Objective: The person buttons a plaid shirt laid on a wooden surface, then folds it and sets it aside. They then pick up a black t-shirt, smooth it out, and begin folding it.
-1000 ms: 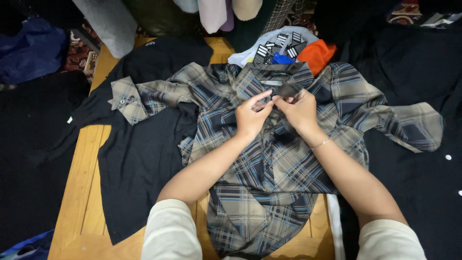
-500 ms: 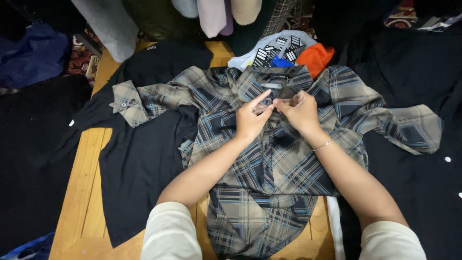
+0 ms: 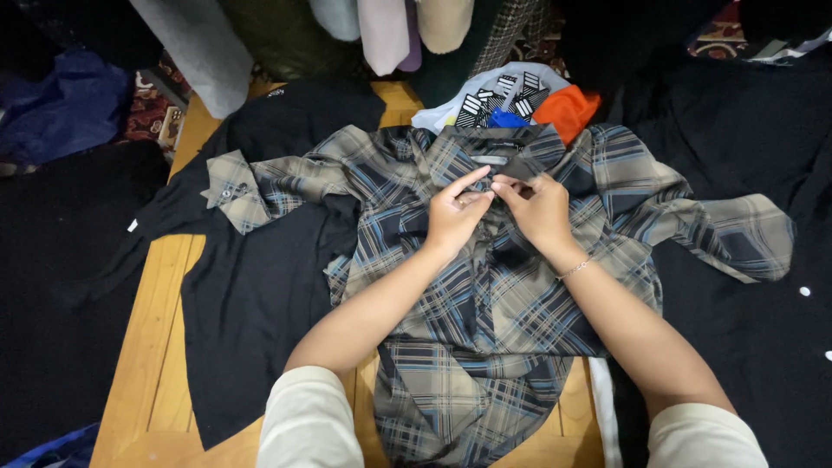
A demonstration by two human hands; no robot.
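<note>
A plaid shirt (image 3: 485,303) in tan, navy and blue lies spread face up on a wooden table (image 3: 160,347), sleeves out to both sides. My left hand (image 3: 455,212) and my right hand (image 3: 533,208) meet just below the collar (image 3: 490,147), both pinching the front placket at the top button. A thin bracelet sits on my right wrist. The button itself is hidden by my fingers.
A black garment (image 3: 251,286) lies under the shirt's left side. More black cloth (image 3: 745,139) covers the right. A pile of orange, blue and patterned fabric (image 3: 529,104) sits behind the collar. Hanging clothes (image 3: 390,26) crowd the far edge.
Both hands stay at the top of the placket, with only small finger movement. The view has shifted slightly.
</note>
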